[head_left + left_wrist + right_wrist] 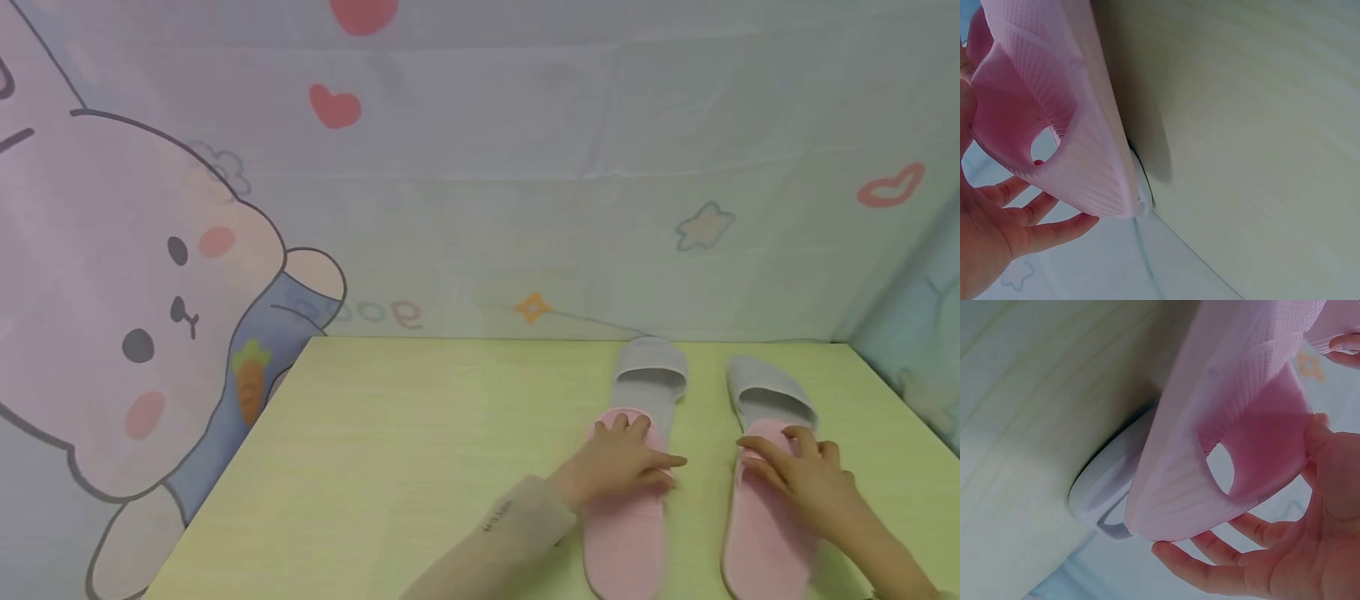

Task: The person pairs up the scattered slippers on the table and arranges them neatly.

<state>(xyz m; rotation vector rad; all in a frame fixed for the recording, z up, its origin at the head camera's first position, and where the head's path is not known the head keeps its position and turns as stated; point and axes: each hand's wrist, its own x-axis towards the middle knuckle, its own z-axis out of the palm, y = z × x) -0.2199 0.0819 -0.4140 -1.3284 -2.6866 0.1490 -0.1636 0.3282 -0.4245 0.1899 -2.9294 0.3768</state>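
Pale sleeve (517, 521) w/ small dark lettering comes in from the near edge, leading to the L hand (618, 460), whose fingers curl, spread apart, over the strap of the L pink slipper (626, 554); the L wrist view shows fingertips at the toe end and thumb on the strap's other rim. R hand (813, 483) holds the R pink slipper (761, 537) much the same way, fingers well apart, thumb at the strap's edge. Both pinks sit on the scene's R side, side by side w/ a gap btwn, heels near, straps far. They look like soft moulded plastic or rubber: ribbed straps, finely dimpled upper surface, smooth pale sole edge, rounded heel, open-toe hole at the far end. Can't tell if the soles touch the tbl. Just beyond, partly hidden by the pinks, are the L grey slipper (648, 357) and R grey slipper (768, 385), broad smooth straps arching over dark hollows; the L one is by the far tbl edge, the R one slightly angled. Tabletop (405, 450) is pale yellow-green w/ faint wood-like grain. Backdrop cloth (480, 175) behind is lightly creased, w/ red hearts, an orange 4-pt star & a big rabbit print (112, 333) far L, carrot motif (251, 387) on its blue top.
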